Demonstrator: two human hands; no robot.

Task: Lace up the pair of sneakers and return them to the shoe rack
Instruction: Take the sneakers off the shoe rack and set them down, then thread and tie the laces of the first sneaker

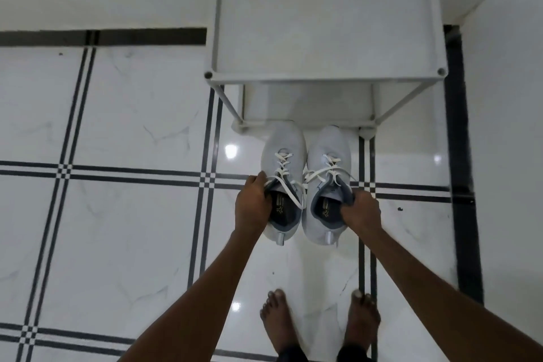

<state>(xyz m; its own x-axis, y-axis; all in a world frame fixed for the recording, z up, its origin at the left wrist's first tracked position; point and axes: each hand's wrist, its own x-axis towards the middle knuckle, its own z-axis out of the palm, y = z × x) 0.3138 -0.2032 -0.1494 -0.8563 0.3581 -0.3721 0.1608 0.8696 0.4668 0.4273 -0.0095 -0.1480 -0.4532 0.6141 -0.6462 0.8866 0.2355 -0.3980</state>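
Two light grey sneakers with white laces stand side by side, toes pointing at the white shoe rack [326, 76]. My left hand [254, 204] grips the collar of the left sneaker [283, 150] on its outer side, fingers inside the opening. My right hand [360, 210] grips the collar of the right sneaker [329, 147] the same way. Both toes sit at the front edge of the rack's bottom shelf [308, 106]. Whether the shoes rest on the floor or hang just above it, I cannot tell. The lace ends lie loose over the tongues.
The rack stands in a corner, with a white wall [505, 97] to its right. The glossy white floor tiles [132, 126] carry dark stripes. My bare feet [320, 323] stand just behind the sneakers.
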